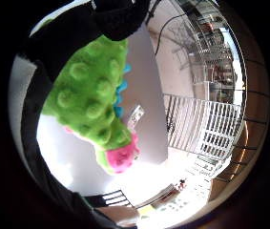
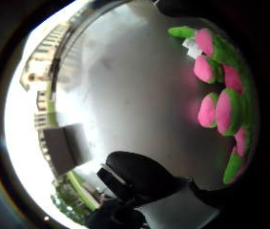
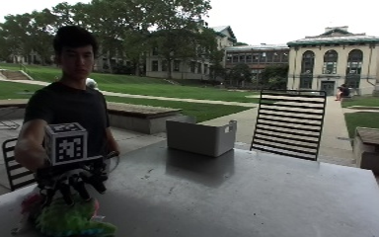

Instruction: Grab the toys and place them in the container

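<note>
A green plush toy [image 3: 68,219] with pink parts and a bit of blue lies at the near left corner of the grey table [image 3: 242,192]. My gloved right hand [image 3: 71,185] is right on top of it, fingers curled down round its upper part. The thumb side palm view shows the toy's pink feet [image 2: 225,102] close by, with a black fingertip [image 2: 141,174] in front. Its bumpy green body [image 1: 94,100] fills the little finger side view. The grey box container [image 3: 199,137] stands open-topped at the far side of the table, well away from the hand.
A black slatted chair [image 3: 288,123] stands behind the table at the far right. Another chair [image 3: 12,168] is behind the person at the left. The person's bare hand is out of sight. Bare tabletop lies between toy and container.
</note>
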`<control>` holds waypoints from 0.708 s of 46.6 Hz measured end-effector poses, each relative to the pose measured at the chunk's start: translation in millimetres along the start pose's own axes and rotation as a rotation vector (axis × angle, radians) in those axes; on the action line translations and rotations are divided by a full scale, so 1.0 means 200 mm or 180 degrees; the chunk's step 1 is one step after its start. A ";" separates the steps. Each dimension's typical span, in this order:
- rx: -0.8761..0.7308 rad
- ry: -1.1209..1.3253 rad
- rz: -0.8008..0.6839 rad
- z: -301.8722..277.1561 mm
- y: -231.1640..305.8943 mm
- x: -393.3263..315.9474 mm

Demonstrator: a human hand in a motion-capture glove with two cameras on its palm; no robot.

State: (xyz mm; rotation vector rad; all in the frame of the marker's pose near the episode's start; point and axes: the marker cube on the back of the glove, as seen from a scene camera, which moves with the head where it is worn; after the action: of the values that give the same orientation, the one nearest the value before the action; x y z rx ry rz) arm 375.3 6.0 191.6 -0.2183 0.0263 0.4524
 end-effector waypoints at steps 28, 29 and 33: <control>-0.0160 0.0069 0.0288 0.13 -0.07 0.08; -0.0143 0.0097 0.0289 0.13 -0.07 0.07; -0.0050 0.0227 0.0316 0.12 -0.06 0.05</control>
State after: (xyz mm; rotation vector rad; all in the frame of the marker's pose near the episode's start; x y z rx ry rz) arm 389.7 5.8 216.5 -0.2493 0.1039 0.5438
